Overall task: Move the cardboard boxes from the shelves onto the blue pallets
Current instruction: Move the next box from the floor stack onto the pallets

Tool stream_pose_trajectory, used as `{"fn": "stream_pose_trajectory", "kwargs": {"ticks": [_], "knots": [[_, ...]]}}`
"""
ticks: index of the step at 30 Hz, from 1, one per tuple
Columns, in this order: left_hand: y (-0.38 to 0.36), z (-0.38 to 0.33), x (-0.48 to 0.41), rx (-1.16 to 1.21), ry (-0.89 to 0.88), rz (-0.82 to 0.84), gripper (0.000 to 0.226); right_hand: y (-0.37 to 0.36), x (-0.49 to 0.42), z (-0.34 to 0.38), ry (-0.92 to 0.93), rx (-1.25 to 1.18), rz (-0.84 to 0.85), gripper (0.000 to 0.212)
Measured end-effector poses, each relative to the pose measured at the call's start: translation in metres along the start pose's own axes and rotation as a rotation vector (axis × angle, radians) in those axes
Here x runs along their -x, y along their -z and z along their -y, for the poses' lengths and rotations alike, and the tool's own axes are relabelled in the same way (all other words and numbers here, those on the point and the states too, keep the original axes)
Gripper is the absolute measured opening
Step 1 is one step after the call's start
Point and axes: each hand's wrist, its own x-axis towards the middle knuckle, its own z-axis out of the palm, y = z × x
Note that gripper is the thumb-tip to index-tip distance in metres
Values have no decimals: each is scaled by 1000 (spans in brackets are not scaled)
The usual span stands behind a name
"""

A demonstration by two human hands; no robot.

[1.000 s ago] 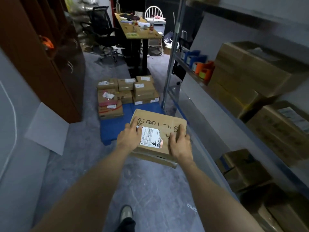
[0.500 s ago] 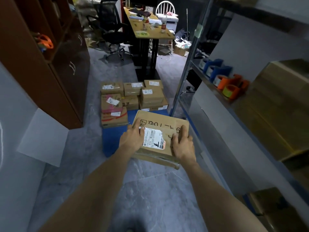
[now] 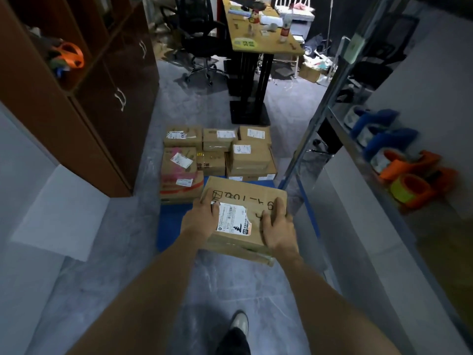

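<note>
Our curled fingers (image 3: pixel 280 206) grip the cardboard box (image 3: pixel 252 198): left hand (image 3: pixel 200 222) at its 9 o'clock side, right hand (image 3: pixel 279 229) at 3 o'clock

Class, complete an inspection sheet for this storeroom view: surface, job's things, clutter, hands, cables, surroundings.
Surface: grey floor; blue pallet lies on it, near end bare.
Job's things: cardboard box with white label, held off the floor; stacked boxes on the pallet's far part.
Clutter: blue and orange tape dispensers on the metal shelving.
Hands: left hand and right hand grip the cardboard box's sides.
Cables: nothing seen.
Surroundings: brown cabinet, office chair, cluttered desk.
</note>
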Motion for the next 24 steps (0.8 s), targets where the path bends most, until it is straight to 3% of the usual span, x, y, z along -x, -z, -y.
{"fn": "stream_pose_trajectory", "kwargs": {"ticks": [9,24], "knots": [[-10,-24,-97,19,90,-5,52,-4,-121,14,37,54,93,56],[-33,22,-280,130,112,62,50,-92,-288,60,1,60,132,59]]}}
